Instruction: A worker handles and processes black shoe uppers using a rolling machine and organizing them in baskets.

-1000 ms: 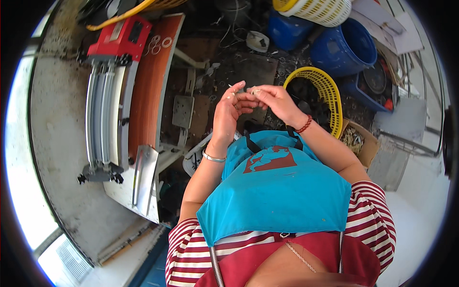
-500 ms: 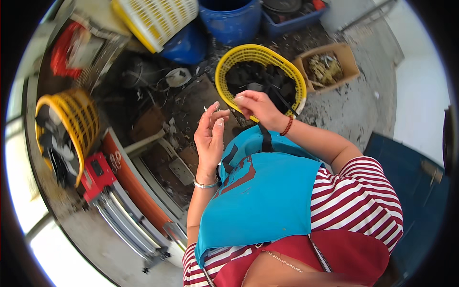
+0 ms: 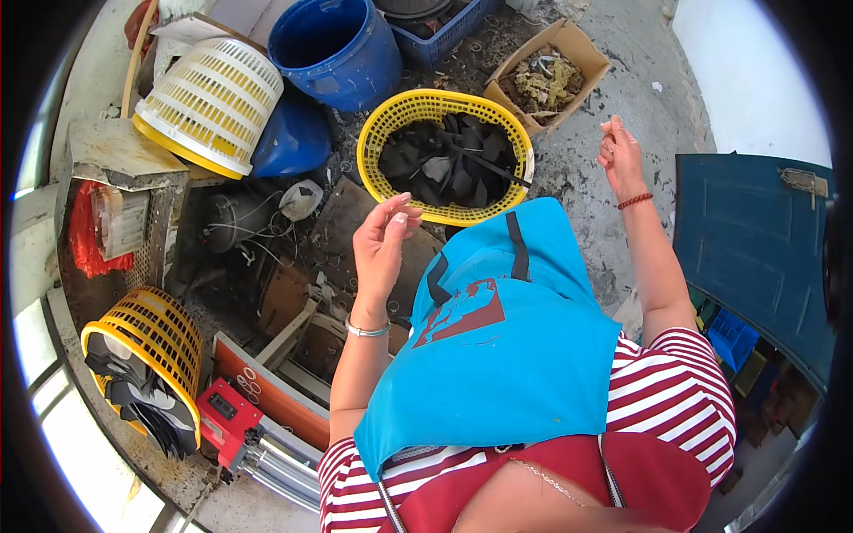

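Observation:
Above the left side of my blue apron (image 3: 542, 364), my left hand (image 3: 382, 249) is raised with its fingers bent toward the thumb; anything held there is too small to make out. Stretched out to the right, my right hand (image 3: 624, 158) has its fingers curled in over the grey floor, and what it may hold is hidden. Between the hands, just beyond the apron, stands a yellow oval basket (image 3: 378, 124) with black flat pieces (image 3: 444, 164) inside. My left hand is nearest to that basket's front rim. Neither hand touches it.
A cardboard box (image 3: 591, 67) with tan scraps stands beyond the basket. Blue buckets (image 3: 333, 62) and an upturned white-and-yellow basket (image 3: 213, 98) are at the back left. Left are a tipped yellow basket (image 3: 169, 333) and a red-ended machine (image 3: 229, 417). A dark blue panel (image 3: 746, 222) stands right.
My right hand has swung away from the left hand and the basket, out to the right. The left hand stays raised with its fingers bent. The view has shifted.

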Demonstrator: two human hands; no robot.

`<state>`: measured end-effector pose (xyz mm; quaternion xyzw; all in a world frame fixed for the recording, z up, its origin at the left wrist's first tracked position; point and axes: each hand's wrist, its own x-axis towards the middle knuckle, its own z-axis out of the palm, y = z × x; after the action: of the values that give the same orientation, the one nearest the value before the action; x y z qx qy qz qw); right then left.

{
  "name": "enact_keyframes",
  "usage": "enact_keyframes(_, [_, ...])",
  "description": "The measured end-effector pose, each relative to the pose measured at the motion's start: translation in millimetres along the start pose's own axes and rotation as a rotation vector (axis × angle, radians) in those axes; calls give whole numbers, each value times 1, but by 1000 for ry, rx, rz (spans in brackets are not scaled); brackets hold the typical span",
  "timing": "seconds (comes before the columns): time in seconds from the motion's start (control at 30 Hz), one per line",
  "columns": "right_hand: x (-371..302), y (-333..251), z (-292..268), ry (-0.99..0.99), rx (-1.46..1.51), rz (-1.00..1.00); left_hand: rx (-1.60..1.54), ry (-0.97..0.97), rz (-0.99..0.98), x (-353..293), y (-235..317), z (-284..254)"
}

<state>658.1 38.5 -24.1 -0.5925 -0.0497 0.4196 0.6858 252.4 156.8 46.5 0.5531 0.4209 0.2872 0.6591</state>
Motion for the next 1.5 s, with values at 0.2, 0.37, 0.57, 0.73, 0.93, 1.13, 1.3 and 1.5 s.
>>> enact_keyframes(0.2, [52, -1, -10, 103, -256, -45, -23, -87, -1, 13, -4, 22])
enact_keyframes(0.37, [111, -19, -29, 54, -232, 67, -3, -82, -67, 32, -15, 52])
enact_keyframes(0.57, [196, -46, -62, -6, -574, 4, -8, -68, -92, 73, -20, 137])
enact_keyframes(0.73, [304, -43, -118, -95, -715, -183, -21, -27, -133, 121, -17, 243])
enact_keyframes(0.93, [367, -75, -143, -235, -703, 29, 6, -104, -151, 173, 8, 361])
enact_keyframes(1.13, [418, -79, -151, -130, -832, 0, 17, -87, -128, 205, 13, 392])
enact_keyframes(1.3, [413, -103, -136, -57, -807, 52, -28, -37, -212, 226, -1, 378])
enact_keyframes(1.5, [450, -77, -172, -228, -1158, -127, 2, -48, -188, 261, 1, 355])
